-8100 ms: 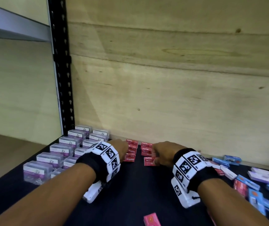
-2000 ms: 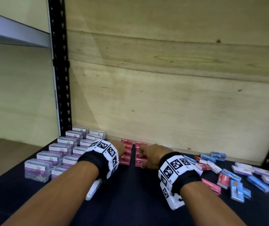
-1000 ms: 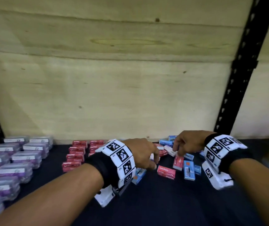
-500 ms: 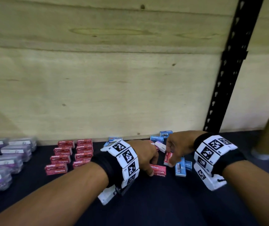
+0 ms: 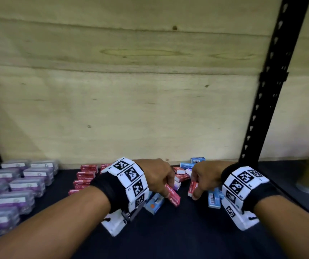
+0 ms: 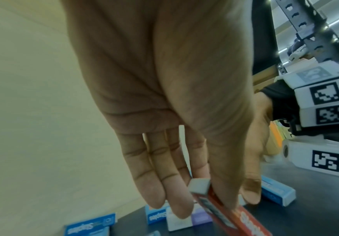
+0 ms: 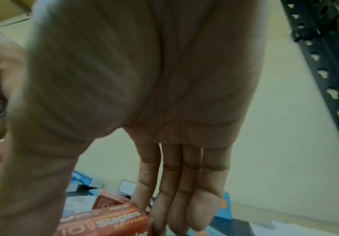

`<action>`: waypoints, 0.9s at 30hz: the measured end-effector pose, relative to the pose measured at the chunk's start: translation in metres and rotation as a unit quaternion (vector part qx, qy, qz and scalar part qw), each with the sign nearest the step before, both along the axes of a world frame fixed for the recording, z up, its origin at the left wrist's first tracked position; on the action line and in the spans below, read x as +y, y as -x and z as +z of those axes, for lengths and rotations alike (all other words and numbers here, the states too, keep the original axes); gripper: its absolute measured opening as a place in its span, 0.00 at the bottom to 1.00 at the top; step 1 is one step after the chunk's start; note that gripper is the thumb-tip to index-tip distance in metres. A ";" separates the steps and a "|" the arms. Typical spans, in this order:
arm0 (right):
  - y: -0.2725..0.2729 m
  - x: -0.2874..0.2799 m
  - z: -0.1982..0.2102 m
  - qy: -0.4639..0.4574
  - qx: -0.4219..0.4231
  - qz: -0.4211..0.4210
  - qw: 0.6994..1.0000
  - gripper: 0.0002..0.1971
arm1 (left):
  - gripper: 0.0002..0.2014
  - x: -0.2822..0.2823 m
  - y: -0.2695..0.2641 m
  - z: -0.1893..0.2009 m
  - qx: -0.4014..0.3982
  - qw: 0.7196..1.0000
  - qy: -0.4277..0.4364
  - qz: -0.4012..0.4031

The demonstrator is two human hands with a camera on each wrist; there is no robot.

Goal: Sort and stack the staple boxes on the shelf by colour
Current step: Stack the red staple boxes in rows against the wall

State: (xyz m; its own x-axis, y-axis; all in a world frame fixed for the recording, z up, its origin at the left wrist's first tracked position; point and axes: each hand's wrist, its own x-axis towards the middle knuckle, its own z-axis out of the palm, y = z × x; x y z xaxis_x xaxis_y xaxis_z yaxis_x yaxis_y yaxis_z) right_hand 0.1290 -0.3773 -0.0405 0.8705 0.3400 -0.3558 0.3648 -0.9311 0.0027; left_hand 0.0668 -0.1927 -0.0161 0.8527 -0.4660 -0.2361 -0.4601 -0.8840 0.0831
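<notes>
On the red box [image 6: 233, 214] that our left hand [image 5: 157, 176] pinches between thumb and forefinger we read a white "Sta…"; the other fingers [image 6: 154, 188] hang straight beside it. The head view shows this box tilted, its low end just above the shelf [image 5: 187, 230]. Our right hand [image 5: 204, 176] has its thumb and forefinger closed on a second red box [image 7: 104, 223], printed "Staples" in white with a white loop logo beside the word; it stands nearly upright in the grip, and the remaining three fingers [image 7: 186, 199] lie straight.

Two blue boxes [image 6: 90, 226] in the left wrist view carry "Staples", seen upside down. In the head view one blue box [image 5: 154, 202] with an orange dot lies under our left wrist, and another [image 5: 213, 200] with a barcode lies under our right hand. Two more blue ones [image 5: 197, 160] sit near the back wall, among a few loose red and white boxes [image 5: 180, 176] between our hands; we cannot count that heap exactly.

Left of our hands, red boxes stand sorted in rows [image 5: 83, 178]; we count about six in view, the rest hidden by the wristband [image 5: 129, 180]. Farther left stand clear cases [image 5: 24, 186] with purple contents and white labels, too blurred to read.
</notes>
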 end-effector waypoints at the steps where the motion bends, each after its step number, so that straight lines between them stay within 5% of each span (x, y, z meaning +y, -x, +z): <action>1: 0.002 0.003 0.003 -0.005 -0.004 0.003 1.000 0.29 | 0.19 0.007 0.003 0.003 -0.002 1.000 0.003 0.008; 17: 0.061 0.121 0.023 -0.058 -0.006 0.144 0.988 0.26 | 0.19 0.148 0.079 0.021 0.040 0.977 -0.016 0.210; 27: 0.083 0.177 0.005 -0.052 0.005 0.221 0.974 0.26 | 0.17 0.188 0.112 0.004 0.049 0.972 -0.002 0.230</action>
